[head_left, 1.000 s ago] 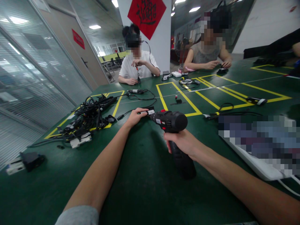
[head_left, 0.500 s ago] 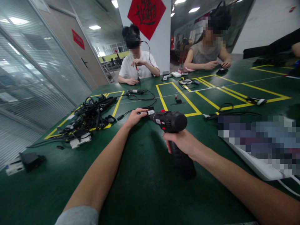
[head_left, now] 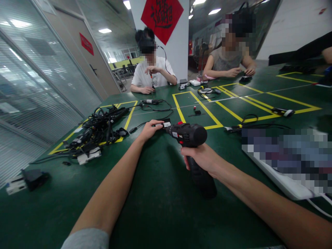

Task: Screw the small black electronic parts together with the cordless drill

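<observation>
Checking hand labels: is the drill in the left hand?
No, the right hand grips the drill by its handle.

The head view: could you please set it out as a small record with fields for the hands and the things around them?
right hand: grips the black power drill
left hand: fingers on a small black device with a white label
drill aim: toward the device; contact unclear
left of the hands: tangled black cables
surface: green table with yellow tape
across the table: a person in white, another in grey
</observation>
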Tool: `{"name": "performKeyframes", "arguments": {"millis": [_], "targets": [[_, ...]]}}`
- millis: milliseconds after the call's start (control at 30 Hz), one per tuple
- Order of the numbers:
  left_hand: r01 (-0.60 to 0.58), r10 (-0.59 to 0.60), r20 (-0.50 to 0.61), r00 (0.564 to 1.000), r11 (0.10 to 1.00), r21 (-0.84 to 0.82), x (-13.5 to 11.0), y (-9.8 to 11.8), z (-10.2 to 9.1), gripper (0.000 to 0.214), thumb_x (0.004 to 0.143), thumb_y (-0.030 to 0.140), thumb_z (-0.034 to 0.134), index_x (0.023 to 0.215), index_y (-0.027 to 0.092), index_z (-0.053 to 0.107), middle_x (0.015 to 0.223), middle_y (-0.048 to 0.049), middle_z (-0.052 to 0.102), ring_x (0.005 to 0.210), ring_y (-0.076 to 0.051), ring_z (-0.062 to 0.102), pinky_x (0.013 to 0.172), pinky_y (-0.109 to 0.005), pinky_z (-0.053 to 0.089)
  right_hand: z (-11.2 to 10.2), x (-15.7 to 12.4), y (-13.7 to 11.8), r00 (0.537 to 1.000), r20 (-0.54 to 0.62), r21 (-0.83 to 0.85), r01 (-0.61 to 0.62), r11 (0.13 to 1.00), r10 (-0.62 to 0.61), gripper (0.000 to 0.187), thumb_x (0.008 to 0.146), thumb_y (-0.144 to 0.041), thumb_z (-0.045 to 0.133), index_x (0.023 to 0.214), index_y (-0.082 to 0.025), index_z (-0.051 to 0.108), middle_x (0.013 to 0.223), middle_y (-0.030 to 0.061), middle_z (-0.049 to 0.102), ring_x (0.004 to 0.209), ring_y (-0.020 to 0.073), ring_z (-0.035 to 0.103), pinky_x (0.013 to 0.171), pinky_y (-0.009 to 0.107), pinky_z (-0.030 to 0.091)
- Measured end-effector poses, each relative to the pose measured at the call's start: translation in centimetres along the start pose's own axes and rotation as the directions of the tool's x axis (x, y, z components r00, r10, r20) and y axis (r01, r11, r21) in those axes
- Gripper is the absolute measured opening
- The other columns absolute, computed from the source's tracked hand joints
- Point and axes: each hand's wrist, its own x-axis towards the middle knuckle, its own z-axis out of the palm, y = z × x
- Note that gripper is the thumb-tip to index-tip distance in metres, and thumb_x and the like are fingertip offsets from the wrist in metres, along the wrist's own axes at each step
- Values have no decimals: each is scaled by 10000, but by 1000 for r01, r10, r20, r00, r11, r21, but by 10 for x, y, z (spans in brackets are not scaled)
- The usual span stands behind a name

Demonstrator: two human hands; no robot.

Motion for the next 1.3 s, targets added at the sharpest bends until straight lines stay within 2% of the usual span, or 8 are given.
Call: {"name": "performKeyframes", "arguments": {"millis": [967, 1300], "targets": [[13, -13, -3, 1000, 1000, 22, -1, 2, 1, 412, 774, 430, 654, 1115, 214, 735, 1214, -81, 665, 1143, -253, 582, 1082, -398, 394, 0, -1, -1, 1000, -22, -28, 5, 1000, -5, 169, 710, -193, 566, 544, -164, 582, 507, 36, 592, 444, 140, 553, 481, 269, 427], [-42, 42, 5, 999, 997, 63, 2, -5, 2, 412, 757, 398, 678, 1119, 207, 725, 1212, -84, 669, 1140, -248, 587, 1072, -389, 402, 3, 4, 8, 998, 4, 6, 67, 998, -67, 50, 730, -213, 595, 710, -169, 608, 538, 2, 578, 467, 153, 558, 498, 286, 447]]}}
